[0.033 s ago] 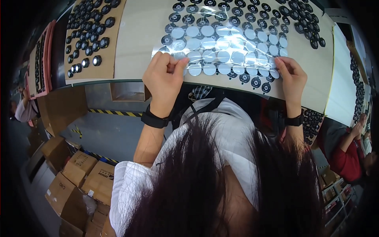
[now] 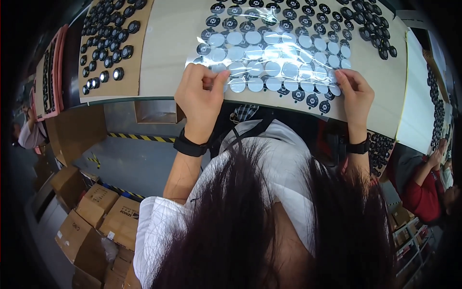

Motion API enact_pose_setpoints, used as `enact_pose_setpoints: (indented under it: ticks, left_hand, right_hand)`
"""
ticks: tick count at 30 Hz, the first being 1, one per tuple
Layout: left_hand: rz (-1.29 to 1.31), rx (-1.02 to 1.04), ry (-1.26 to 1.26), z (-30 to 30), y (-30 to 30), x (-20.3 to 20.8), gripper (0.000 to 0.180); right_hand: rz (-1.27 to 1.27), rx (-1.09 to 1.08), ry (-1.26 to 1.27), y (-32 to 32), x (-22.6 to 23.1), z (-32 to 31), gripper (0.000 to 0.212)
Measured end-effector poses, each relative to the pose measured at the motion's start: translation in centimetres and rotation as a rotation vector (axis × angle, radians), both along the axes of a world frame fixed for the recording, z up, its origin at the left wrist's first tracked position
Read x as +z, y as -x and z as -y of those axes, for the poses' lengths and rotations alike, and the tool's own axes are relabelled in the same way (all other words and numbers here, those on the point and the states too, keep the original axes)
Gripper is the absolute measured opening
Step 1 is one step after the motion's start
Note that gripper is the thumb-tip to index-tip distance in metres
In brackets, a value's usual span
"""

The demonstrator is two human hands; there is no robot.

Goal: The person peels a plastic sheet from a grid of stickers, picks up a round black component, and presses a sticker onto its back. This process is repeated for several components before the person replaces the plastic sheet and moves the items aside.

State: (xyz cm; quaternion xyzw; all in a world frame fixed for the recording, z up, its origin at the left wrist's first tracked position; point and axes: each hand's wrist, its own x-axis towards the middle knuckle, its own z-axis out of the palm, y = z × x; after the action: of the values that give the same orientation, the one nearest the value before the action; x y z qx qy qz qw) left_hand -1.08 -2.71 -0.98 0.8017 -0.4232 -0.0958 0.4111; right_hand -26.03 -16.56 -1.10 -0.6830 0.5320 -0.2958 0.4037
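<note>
A clear, shiny plastic sheet (image 2: pixel 266 30) bearing rows of pale round stickers (image 2: pixel 255 85) stretches between my hands. My left hand (image 2: pixel 199 98) pinches its near left corner between thumb and bent fingers. At the near right corner, my right hand (image 2: pixel 357 94) grips the sheet the same way. Beneath and beyond it, black round discs (image 2: pixel 312 100) with light marks lie in rows on the pale tabletop cover (image 2: pixel 168 38). Some discs show past the sheet's near edge. Glare hides part of the sheet, and I cannot tell whether it touches the discs.
Black round parts (image 2: pixel 118 73) cover a cardboard sheet (image 2: pixel 130 86) on the left; more black discs (image 2: pixel 368 33) cluster at the far right. Cardboard boxes (image 2: pixel 96 202) stand on the floor at lower left. A person in a red sleeve (image 2: pixel 418 197) works at the right.
</note>
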Motion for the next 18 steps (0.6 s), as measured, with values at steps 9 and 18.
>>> enact_pose_setpoints:
  ticks: [9, 18]
  left_hand:
    - [0.383, -0.572, 0.038, -0.7, -0.1, -1.1, 0.045]
    - [0.47, -0.613, -0.341, 0.1, 5.1, 1.3, 0.068]
  right_hand:
    - [-0.045, -0.029, 0.013, -0.4, -0.1, 0.2, 0.011]
    - [-0.004, -0.102, 0.123, -1.6, 1.0, -0.2, 0.027]
